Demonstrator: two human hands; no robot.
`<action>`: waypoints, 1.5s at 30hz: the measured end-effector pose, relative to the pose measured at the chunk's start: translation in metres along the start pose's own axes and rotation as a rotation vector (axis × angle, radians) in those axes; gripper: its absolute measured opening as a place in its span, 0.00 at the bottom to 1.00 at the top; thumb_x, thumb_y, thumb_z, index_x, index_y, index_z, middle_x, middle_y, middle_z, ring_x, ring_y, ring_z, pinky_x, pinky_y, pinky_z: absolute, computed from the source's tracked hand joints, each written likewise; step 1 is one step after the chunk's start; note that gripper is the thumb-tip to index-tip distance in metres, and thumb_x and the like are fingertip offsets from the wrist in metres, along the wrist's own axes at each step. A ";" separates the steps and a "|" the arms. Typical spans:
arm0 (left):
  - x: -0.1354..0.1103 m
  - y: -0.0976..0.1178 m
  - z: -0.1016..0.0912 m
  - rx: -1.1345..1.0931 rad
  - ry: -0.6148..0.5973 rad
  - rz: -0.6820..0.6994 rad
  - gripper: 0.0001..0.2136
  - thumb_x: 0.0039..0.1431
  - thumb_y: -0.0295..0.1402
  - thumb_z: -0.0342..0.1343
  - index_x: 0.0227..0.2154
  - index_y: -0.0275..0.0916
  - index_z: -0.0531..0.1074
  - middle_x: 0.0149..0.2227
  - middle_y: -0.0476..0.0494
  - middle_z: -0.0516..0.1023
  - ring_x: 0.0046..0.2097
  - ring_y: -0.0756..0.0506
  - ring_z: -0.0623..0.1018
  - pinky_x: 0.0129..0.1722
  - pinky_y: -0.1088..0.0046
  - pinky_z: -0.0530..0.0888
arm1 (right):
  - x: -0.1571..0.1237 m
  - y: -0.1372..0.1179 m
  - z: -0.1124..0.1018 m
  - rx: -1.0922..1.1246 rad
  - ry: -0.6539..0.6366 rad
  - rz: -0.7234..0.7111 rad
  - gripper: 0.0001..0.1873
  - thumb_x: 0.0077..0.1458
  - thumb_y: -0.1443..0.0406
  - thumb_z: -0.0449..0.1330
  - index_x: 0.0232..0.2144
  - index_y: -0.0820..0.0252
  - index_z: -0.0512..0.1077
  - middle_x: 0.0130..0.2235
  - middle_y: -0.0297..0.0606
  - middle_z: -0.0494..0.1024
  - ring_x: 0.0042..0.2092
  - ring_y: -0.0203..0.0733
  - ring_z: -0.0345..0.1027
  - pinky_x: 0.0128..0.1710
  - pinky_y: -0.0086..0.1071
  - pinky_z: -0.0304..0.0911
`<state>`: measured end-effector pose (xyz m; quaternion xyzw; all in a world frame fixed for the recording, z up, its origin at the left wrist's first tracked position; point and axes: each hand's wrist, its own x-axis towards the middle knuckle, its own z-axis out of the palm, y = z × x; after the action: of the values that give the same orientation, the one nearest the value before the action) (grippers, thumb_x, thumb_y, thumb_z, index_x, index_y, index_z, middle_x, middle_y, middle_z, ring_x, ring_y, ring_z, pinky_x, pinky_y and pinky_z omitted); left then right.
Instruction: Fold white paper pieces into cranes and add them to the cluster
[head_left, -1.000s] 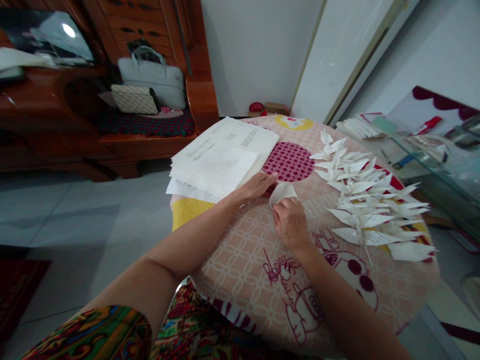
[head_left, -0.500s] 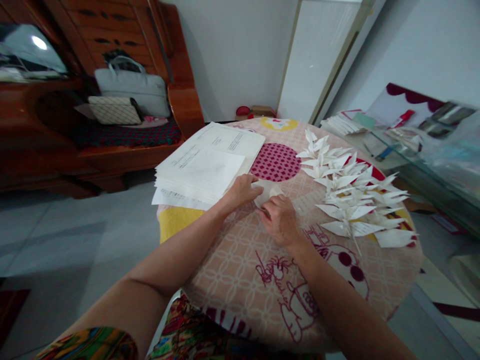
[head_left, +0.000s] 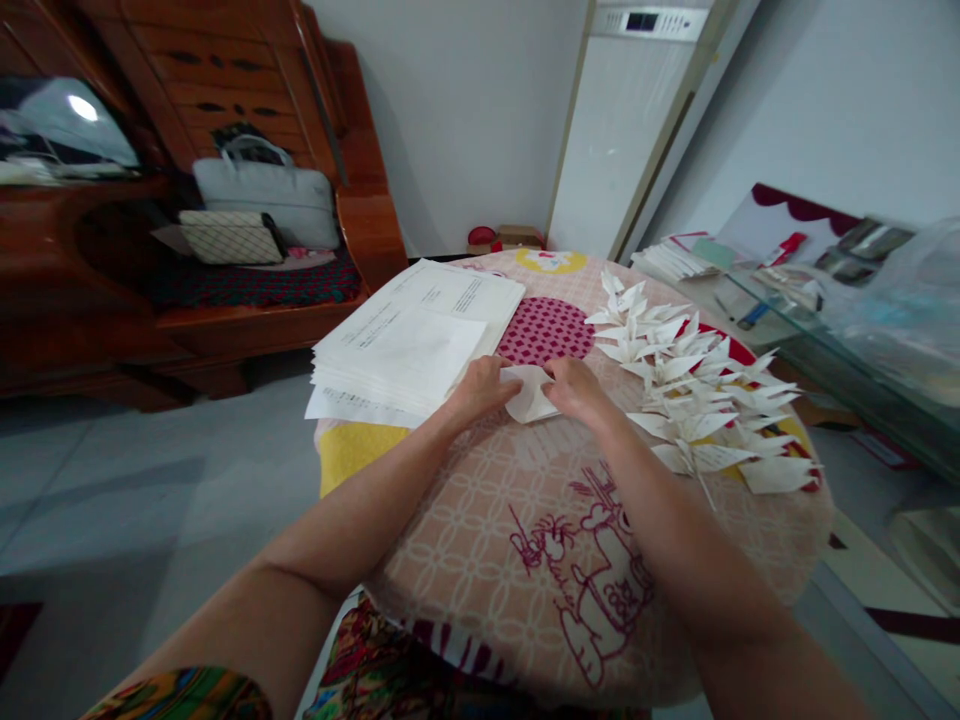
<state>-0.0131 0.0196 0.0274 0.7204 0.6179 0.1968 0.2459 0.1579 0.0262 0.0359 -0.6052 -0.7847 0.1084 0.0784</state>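
A small folded piece of white paper (head_left: 527,396) lies just above the patterned tablecloth (head_left: 480,530), between my two hands. My left hand (head_left: 484,386) pinches its left edge, with the thumb on top. On the other side, my right hand (head_left: 574,387) grips its upper right edge between thumb and fingers. Left of my hands rests a thick stack of printed white sheets (head_left: 405,335), with a smaller blank sheet on top. To the right, many pointed folded-paper shapes (head_left: 690,390) sit in overlapping rows.
A wooden bench (head_left: 367,230) holds a grey handbag (head_left: 270,200) and a quilted pouch (head_left: 232,238). A glass-topped table (head_left: 847,360) at right carries papers, a plastic bag (head_left: 930,300) and small items. Behind the round table stands a tall white appliance (head_left: 622,130).
My right hand has moved from the paper's lower right up to its upper right edge. The paper now lies flatter and shows more of its surface. The camera view has tilted up slightly.
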 end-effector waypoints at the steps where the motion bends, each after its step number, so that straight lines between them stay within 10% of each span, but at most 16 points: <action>1: 0.000 0.001 0.000 0.011 -0.003 -0.005 0.14 0.57 0.33 0.55 0.43 0.32 0.79 0.35 0.41 0.80 0.37 0.44 0.78 0.40 0.72 0.72 | 0.004 0.001 -0.003 0.000 -0.033 -0.023 0.11 0.53 0.73 0.56 0.35 0.66 0.78 0.40 0.50 0.81 0.40 0.45 0.72 0.38 0.33 0.59; 7: 0.001 0.002 0.000 0.053 0.002 -0.008 0.16 0.59 0.35 0.56 0.45 0.32 0.79 0.38 0.39 0.81 0.38 0.44 0.77 0.39 0.73 0.71 | 0.020 0.007 -0.014 0.096 -0.215 -0.019 0.09 0.45 0.76 0.59 0.29 0.66 0.77 0.32 0.44 0.80 0.31 0.39 0.68 0.31 0.31 0.56; 17: -0.008 0.010 0.006 -0.011 -0.112 0.141 0.10 0.58 0.33 0.56 0.33 0.32 0.80 0.27 0.46 0.77 0.30 0.48 0.73 0.30 0.74 0.65 | -0.021 0.045 0.019 0.587 -0.147 0.044 0.10 0.43 0.75 0.61 0.30 0.63 0.76 0.32 0.37 0.81 0.34 0.41 0.73 0.32 0.29 0.62; 31: -0.017 0.018 0.024 0.106 -0.060 0.182 0.11 0.56 0.33 0.56 0.36 0.34 0.81 0.30 0.41 0.80 0.33 0.44 0.77 0.38 0.71 0.71 | -0.047 0.024 0.013 -0.100 -0.042 0.012 0.11 0.60 0.66 0.55 0.38 0.61 0.77 0.39 0.49 0.82 0.41 0.47 0.75 0.36 0.33 0.57; 36: -0.017 0.020 0.023 0.136 -0.067 0.160 0.12 0.56 0.33 0.56 0.37 0.34 0.81 0.31 0.40 0.80 0.34 0.43 0.77 0.39 0.70 0.71 | -0.054 0.024 0.005 -0.068 0.007 0.039 0.09 0.59 0.67 0.59 0.40 0.63 0.77 0.40 0.49 0.82 0.41 0.48 0.74 0.38 0.35 0.59; 40: -0.019 0.022 0.021 0.132 -0.075 0.137 0.12 0.57 0.33 0.56 0.39 0.33 0.81 0.33 0.39 0.80 0.36 0.42 0.78 0.41 0.69 0.72 | -0.072 0.018 -0.008 0.096 0.302 -0.096 0.11 0.55 0.71 0.62 0.42 0.62 0.76 0.43 0.46 0.79 0.41 0.45 0.71 0.42 0.34 0.61; 45: -0.019 0.023 0.022 0.124 -0.064 0.111 0.14 0.57 0.34 0.57 0.42 0.34 0.80 0.36 0.38 0.81 0.41 0.41 0.79 0.44 0.69 0.72 | -0.093 0.001 -0.001 0.258 0.095 -0.223 0.05 0.57 0.66 0.63 0.29 0.60 0.75 0.31 0.36 0.75 0.33 0.38 0.67 0.35 0.30 0.58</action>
<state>0.0147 -0.0042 0.0237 0.7734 0.5797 0.1482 0.2091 0.1830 -0.0638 0.0372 -0.5037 -0.8220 0.1700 0.2042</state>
